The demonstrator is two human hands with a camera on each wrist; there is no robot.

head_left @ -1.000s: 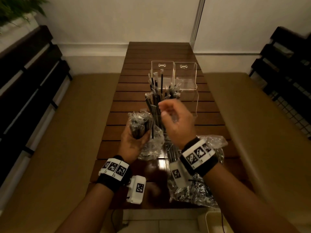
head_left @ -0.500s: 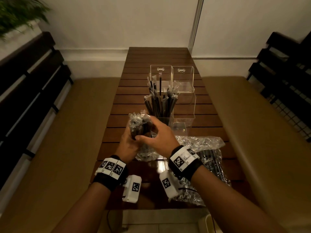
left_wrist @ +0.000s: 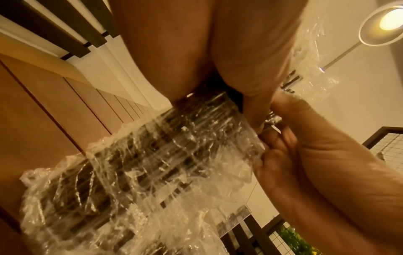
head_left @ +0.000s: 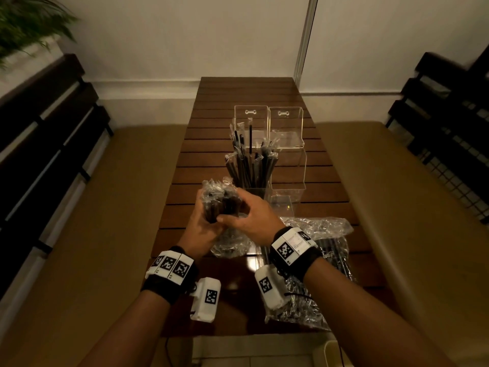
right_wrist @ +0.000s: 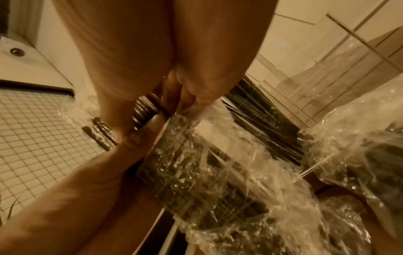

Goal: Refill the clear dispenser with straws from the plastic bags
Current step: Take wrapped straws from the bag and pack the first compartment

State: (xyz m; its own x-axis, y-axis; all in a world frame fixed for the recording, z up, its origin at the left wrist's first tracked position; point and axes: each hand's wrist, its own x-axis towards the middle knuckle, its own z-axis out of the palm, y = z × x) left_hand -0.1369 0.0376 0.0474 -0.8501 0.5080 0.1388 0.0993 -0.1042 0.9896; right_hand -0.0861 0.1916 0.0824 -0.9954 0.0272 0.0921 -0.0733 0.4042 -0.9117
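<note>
1. Left hand (head_left: 201, 229) is wrapped around a crinkly plastic bag (head_left: 221, 201) full of black straws, holding it up off the bench (head_left: 185, 168), roughly upright.
2. Right hand (head_left: 252, 215) is up at the top of that same bag, fingers curled in and pinching at the straws poking out of the open end. The right wrist view shows the fingertips (right_wrist: 183, 96) right on the dark straw ends.
3. The clear dispenser (head_left: 287, 165) sits on the bench just past the hands, toward the far end. Its left side already has a bunch of black straws (head_left: 251, 165) standing in it, fanned out a bit. The right compartments look see-through with nothing dark in them.
4. A second plastic bag (head_left: 330, 250) with more dark straws is lying flat on the bench, under and beside the right wrist.
5. Padded seats run along both sides of the bench, and there's a plant (head_left: 23, 25) in the far left corner.
</note>
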